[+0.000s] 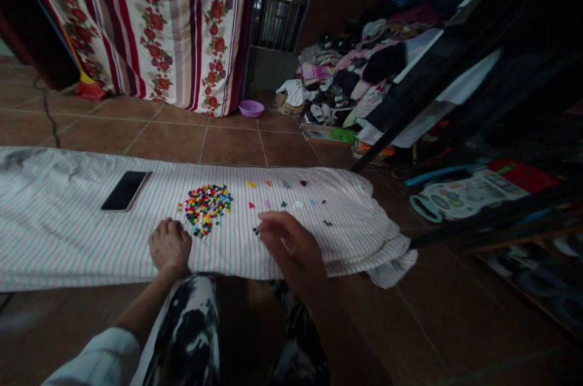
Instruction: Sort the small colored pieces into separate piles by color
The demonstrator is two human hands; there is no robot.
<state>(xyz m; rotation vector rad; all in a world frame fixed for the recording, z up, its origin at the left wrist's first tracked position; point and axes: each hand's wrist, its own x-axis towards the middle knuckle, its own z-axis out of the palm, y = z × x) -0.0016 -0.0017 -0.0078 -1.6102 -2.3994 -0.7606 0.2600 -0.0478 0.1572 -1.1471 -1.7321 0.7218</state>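
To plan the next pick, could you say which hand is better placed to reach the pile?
Probably the left hand: it rests beside the pile, while the right hand has its fingers off to the side, near a dark piece.

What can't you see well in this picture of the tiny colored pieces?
Head view:
- The exact shape of each of the tiny coloured pieces: too small to tell.
- Whether the right hand holds anything: its fingers curl over and would hide it.
- The striped cloth beneath the left hand: the hand covers it.
- The shelf at lower right: too dark, and cut off by the picture's edge.
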